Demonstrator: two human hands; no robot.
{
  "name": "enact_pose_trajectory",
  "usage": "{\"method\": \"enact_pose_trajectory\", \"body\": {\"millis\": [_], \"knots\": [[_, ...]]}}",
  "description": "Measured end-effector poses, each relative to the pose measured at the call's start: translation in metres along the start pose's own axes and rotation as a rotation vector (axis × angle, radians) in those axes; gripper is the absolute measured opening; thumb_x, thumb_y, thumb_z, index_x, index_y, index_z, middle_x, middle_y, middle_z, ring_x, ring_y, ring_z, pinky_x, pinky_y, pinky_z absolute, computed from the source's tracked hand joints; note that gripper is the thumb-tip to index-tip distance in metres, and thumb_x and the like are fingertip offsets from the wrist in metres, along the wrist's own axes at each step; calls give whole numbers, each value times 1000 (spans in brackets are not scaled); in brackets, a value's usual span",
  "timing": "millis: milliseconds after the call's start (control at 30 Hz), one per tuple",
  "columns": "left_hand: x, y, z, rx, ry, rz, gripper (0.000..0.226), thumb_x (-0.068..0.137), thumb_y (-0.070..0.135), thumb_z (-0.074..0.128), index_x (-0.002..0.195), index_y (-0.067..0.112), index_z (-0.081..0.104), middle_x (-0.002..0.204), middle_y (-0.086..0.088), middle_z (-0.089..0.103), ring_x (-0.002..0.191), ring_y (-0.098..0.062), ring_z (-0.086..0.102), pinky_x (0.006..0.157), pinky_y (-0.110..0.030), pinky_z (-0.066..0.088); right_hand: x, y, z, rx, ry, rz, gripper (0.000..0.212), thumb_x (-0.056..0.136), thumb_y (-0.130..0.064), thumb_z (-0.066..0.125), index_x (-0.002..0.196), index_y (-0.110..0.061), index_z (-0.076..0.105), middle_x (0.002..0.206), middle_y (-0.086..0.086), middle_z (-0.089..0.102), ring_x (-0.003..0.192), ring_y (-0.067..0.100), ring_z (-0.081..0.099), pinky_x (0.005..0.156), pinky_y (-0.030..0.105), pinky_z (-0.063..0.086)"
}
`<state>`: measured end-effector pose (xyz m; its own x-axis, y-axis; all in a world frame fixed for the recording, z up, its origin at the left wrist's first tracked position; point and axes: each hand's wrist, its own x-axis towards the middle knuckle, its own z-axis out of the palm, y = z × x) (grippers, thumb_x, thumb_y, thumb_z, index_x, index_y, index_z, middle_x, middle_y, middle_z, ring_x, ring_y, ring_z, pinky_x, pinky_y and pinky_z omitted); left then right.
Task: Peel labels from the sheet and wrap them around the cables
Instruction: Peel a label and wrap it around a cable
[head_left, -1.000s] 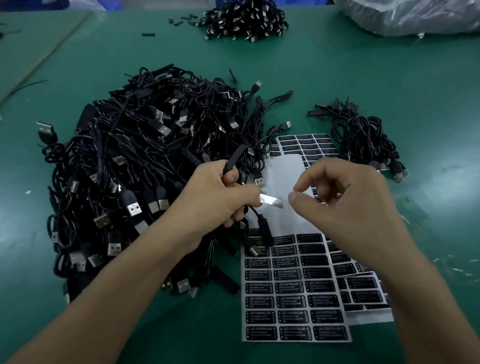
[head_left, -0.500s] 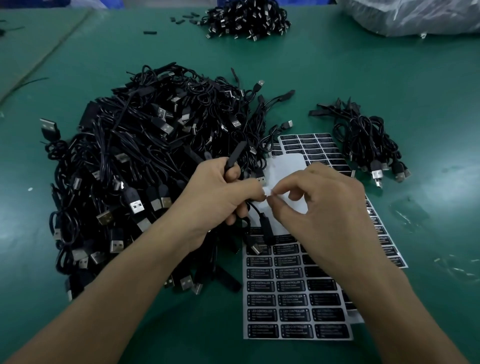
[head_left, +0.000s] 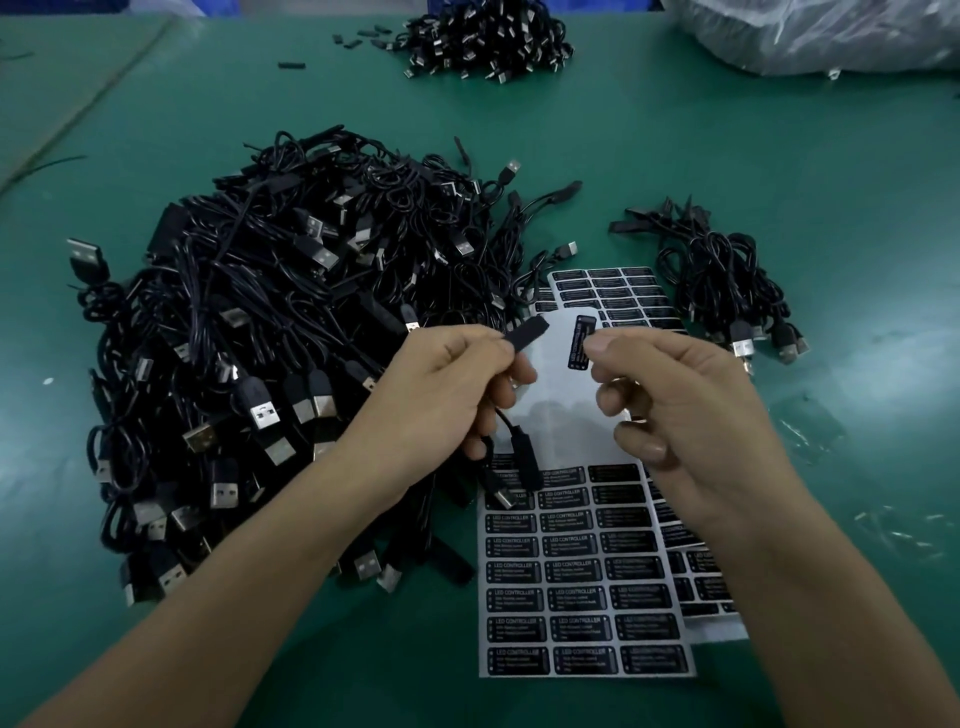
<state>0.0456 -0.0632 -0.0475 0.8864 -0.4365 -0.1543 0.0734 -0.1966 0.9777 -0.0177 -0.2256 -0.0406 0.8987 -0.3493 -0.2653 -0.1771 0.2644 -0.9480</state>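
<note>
My left hand (head_left: 457, 384) grips a black USB cable by its flat black controller block (head_left: 527, 334), which sticks out past thumb and forefinger; the cable's lower end (head_left: 522, 462) dangles below my palm. My right hand (head_left: 670, 395) pinches a peeled black label (head_left: 581, 343) by one edge, holding it upright a little to the right of the block and apart from it. Below both hands lies the label sheet (head_left: 582, 597), its upper part bare white backing, its lower rows full of black labels.
A big heap of black USB cables (head_left: 270, 364) fills the left of the green table (head_left: 727, 156). A small bunch of cables (head_left: 727, 291) lies at right, another pile (head_left: 488, 41) at the back, a plastic bag (head_left: 810, 31) far right. More label sheets (head_left: 623, 296) lie underneath.
My hands were together at the block half a second ago; now they are apart. The right hand holds a black label upright, and the left has raised the block.
</note>
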Motion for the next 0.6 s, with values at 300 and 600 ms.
{"method": "enact_pose_trajectory", "body": {"millis": [300,600], "knots": [[3,-9,1,-21,-51,44,18,98,20,62,99,19,80,67,2,55,58,-4,58,58,-27,60,-1,1,5,107,-90,54,19,55,-29,81,72,-21,79,93,0,76,64,10,67,29,14,23],[0,-8,0,21,-73,117,7,84,18,78,87,15,73,69,-6,72,59,-13,68,61,-25,58,-1,4,9,92,-88,30,7,62,-28,78,67,-23,79,75,-5,72,60,4,62,33,13,27]]}}
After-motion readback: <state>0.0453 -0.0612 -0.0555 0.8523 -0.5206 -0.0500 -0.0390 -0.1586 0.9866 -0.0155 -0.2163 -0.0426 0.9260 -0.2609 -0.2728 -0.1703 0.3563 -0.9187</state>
